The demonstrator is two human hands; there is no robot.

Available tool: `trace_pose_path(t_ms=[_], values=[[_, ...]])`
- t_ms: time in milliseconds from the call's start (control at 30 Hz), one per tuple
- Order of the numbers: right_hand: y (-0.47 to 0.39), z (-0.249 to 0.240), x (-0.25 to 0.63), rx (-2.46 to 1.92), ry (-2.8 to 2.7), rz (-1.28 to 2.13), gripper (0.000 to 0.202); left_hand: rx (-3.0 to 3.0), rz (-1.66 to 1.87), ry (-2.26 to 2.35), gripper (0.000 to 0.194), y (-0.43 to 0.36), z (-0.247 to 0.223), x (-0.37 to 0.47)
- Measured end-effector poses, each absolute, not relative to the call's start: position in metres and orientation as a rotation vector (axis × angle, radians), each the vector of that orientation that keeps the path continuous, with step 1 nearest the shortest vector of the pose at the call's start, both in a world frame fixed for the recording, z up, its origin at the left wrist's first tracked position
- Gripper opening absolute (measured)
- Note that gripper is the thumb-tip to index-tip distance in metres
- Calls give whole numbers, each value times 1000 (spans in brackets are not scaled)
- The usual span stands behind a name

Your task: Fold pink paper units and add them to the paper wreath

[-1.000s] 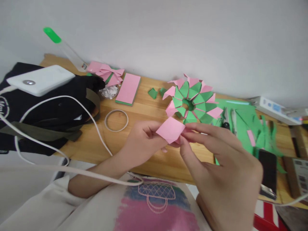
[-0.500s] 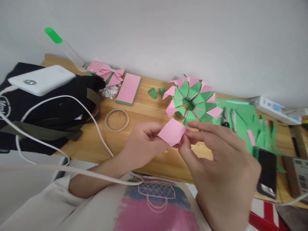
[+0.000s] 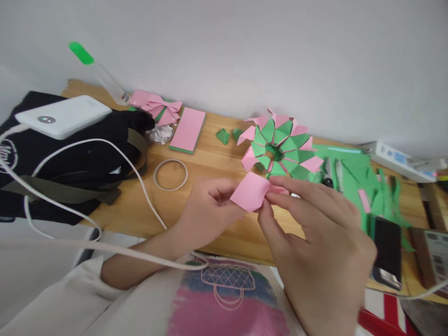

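A folded pink paper piece [image 3: 249, 191] is held up over the table's front part, between both hands. My left hand [image 3: 212, 210] pinches its left corner, with the fingers curled behind it. At its right side my right hand [image 3: 315, 233] grips the edge between thumb and fingertips, and a pink flap sticks out past the fingers. Just behind the piece stands a ring of folded green and pink paper units [image 3: 276, 144], shaped like an open flower. Two small green folded pieces [image 3: 222, 136] lie left of the ring.
A stack of pink and green paper [image 3: 188, 130] and a tape ring [image 3: 170, 175] lie left. A black bag [image 3: 70, 172] carries a white power bank [image 3: 65, 116] and its cable. Green scraps [image 3: 378, 186], a knife [image 3: 327, 172] and a phone [image 3: 387, 249] are right.
The right fingertips have shifted slightly left along the pink piece, and more of its right flap now shows. The left hand has barely moved.
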State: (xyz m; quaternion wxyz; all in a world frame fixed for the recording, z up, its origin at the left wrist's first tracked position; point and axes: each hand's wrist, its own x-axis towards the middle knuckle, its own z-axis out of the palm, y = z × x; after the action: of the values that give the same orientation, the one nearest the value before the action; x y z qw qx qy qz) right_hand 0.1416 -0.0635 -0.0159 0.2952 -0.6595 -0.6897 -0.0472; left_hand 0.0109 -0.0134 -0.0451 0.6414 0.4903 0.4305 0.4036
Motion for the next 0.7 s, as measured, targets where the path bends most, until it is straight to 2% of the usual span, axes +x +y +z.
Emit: trace_pose_path(t_ms=[367,700], values=[[-62,-20,136,-1844,-1811,-198,14,1284,913,1037,9,-18,-49,9],[-61,-17,146,-1771,-1676,110,10,973,806,947,6,-11,-49,8]])
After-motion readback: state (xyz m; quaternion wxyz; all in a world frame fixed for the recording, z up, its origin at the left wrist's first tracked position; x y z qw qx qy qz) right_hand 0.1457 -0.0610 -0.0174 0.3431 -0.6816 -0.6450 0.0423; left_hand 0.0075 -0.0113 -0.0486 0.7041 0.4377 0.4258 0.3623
